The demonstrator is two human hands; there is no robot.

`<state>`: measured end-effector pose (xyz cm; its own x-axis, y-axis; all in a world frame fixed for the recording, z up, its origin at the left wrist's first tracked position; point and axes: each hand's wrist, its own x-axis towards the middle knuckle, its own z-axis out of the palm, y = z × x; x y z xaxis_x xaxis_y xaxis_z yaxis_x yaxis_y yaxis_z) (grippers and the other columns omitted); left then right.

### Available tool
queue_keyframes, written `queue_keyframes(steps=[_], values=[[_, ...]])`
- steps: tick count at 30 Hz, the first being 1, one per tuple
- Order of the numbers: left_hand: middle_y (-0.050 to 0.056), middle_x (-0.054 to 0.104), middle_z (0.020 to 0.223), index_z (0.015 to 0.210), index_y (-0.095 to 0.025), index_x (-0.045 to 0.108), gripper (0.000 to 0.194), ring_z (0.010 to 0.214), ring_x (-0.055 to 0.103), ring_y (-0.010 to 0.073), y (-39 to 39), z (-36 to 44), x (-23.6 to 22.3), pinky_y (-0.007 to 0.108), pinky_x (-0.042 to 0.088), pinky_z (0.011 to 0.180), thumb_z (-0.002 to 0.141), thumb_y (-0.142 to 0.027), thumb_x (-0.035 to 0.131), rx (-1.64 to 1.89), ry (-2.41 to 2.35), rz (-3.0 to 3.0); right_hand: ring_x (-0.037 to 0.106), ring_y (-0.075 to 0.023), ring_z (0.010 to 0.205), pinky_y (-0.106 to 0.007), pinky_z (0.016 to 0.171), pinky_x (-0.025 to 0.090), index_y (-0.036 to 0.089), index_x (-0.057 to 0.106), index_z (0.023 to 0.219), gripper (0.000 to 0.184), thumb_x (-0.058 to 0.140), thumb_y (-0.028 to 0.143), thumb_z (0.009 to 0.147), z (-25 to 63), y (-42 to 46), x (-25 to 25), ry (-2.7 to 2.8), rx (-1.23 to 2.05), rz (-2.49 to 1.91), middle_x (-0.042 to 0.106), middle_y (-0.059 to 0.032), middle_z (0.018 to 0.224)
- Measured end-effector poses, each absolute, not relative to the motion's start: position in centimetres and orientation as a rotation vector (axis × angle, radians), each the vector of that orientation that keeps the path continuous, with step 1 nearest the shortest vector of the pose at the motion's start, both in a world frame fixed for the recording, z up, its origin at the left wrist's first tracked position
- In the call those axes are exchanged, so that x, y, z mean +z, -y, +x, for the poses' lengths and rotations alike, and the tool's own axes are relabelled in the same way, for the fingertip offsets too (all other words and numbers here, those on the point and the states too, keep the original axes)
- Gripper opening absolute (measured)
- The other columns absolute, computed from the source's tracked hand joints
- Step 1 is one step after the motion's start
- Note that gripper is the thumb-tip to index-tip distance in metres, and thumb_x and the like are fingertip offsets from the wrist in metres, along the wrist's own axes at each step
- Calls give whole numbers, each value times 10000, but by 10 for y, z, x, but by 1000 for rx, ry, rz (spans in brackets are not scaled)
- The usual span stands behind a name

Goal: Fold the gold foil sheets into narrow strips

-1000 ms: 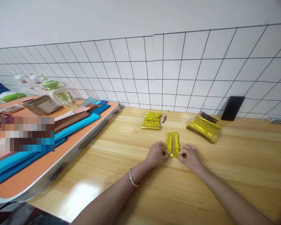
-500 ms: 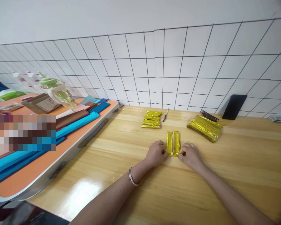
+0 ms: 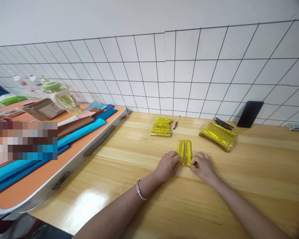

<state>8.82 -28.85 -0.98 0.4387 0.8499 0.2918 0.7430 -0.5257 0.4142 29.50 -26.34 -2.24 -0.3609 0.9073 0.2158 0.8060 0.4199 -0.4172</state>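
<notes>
A folded piece of gold foil paper [image 3: 188,149] lies on the wooden table between my hands, its two long side flaps turned inward with a narrow slit between them. My left hand [image 3: 167,165] is closed, fingertips pinching the lower left corner and covering part of it. At the lower right corner, my right hand [image 3: 203,166] has its fingers curled and pinched on the edge. Behind them sits a small group of folded gold foil strips [image 3: 161,127]. To the right rests a thicker stack of gold foil sheets [image 3: 218,136].
A pen [image 3: 176,122] lies by the folded strips. Near the wall are a black stapler-like object [image 3: 223,123] and a leaning black flat slab [image 3: 250,114]. On the left, an orange-topped table [image 3: 84,151] carries blue and brown paper rolls, a cardboard box [image 3: 48,109] and a green-lidded bottle [image 3: 63,94].
My left hand has shifted slightly right, further over the foil's lower left corner. The slit between the two flaps looks narrower. My right hand has barely moved.
</notes>
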Motion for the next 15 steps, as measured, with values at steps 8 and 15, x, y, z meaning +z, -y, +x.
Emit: queue_keyframes(steps=[8, 15], values=[[48, 579, 902, 971, -194, 580, 254, 895, 489, 171, 292, 91, -6, 286, 393, 816, 815, -54, 437, 548, -1134, 2691, 460, -182, 782, -295, 699, 306, 213, 538, 631, 80, 601, 202, 679, 296, 264, -23, 2261, 329, -1450, 544, -8, 740], [63, 583, 891, 974, -182, 580, 223, 895, 500, 177, 296, 89, -1, 294, 418, 803, 848, -93, 419, 514, -1105, 2722, 456, -178, 777, -294, 701, 304, 213, 549, 641, 67, 605, 192, 673, 296, 265, -23, 2258, 326, -1441, 544, -5, 739]])
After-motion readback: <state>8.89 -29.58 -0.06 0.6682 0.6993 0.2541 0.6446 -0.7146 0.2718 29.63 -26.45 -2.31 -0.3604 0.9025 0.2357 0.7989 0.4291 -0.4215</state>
